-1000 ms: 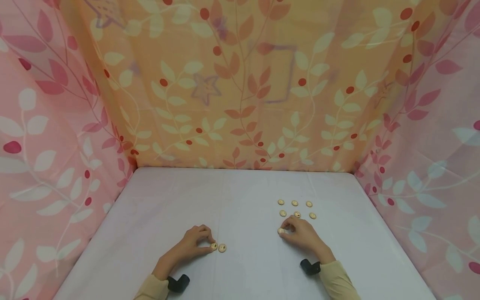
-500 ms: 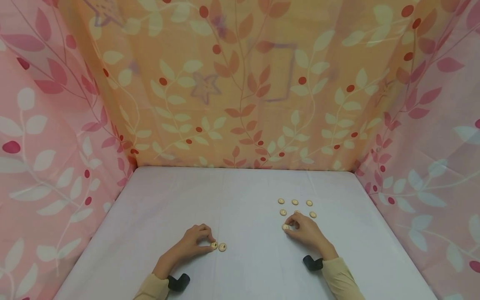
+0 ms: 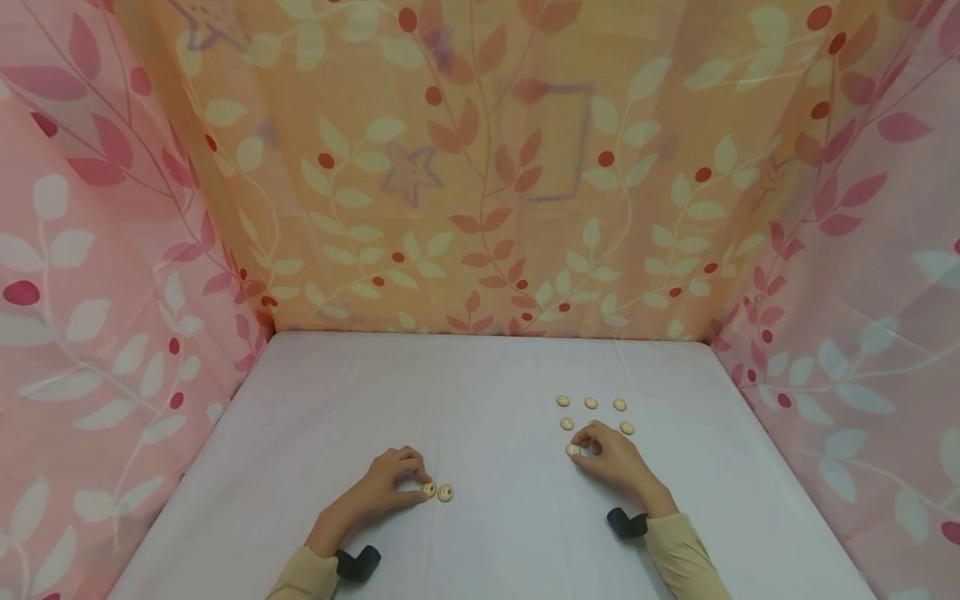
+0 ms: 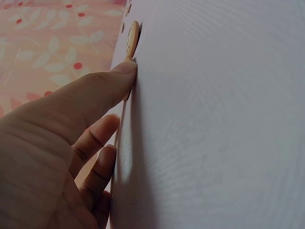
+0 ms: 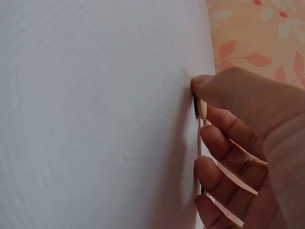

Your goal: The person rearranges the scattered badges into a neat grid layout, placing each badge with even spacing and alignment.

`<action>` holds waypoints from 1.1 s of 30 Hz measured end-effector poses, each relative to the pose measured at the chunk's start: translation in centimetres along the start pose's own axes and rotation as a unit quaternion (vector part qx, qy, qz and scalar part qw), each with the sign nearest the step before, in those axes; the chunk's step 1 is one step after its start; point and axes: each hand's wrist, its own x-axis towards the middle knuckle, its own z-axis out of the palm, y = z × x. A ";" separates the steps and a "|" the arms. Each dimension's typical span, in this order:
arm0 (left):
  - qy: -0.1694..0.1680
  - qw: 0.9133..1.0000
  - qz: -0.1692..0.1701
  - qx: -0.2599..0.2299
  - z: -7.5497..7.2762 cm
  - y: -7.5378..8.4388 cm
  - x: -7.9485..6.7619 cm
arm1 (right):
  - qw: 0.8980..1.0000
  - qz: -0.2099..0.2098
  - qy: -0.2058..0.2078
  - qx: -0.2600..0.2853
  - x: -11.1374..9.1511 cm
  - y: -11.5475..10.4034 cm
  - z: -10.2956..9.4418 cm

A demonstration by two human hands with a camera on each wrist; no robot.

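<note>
My left hand [image 3: 387, 483] pinches a small round wooden disc [image 3: 429, 490] with dark marks, flat at the table, between thumb and fingertip. Just to its right lies a second wooden disc [image 3: 446, 492], which shows beyond the thumb as a disc [image 4: 133, 40] in the left wrist view. My right hand [image 3: 613, 460] holds another wooden disc [image 3: 573, 450] by its edges; the right wrist view has this disc [image 5: 203, 109] partly under the thumb. Behind that hand are two rows of similar discs, among them a disc [image 3: 567, 423] and a disc [image 3: 627, 428]. One between those two is hidden by the hand.
A white cloth covers the table [image 3: 487, 400]. An orange leaf-patterned curtain [image 3: 480, 208] closes off the back, with a pink curtain [image 3: 97, 333] on the left and another pink curtain [image 3: 847, 333] on the right. Black wrist devices hang below both sleeves.
My right hand has shifted slightly right and away from me with its disc, covering the middle disc of the nearer row. The left hand stays on its disc.
</note>
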 end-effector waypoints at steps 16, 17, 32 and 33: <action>-0.004 1.000 -0.007 0.002 -0.2 0.3 0.0 | 1.000 -0.015 0.023 0.006 -0.1 -0.6 0.2; -0.003 1.000 -0.006 0.004 -0.2 0.3 0.1 | 0.999 -0.023 0.027 0.005 -0.1 -0.7 0.2; 0.000 1.000 -0.005 0.000 0.0 0.0 0.1 | 0.995 -0.085 0.042 -0.028 0.7 -3.5 2.1; 0.000 1.000 -0.005 -0.001 0.0 0.0 0.1 | 0.995 -0.088 0.040 -0.027 0.8 -3.7 2.2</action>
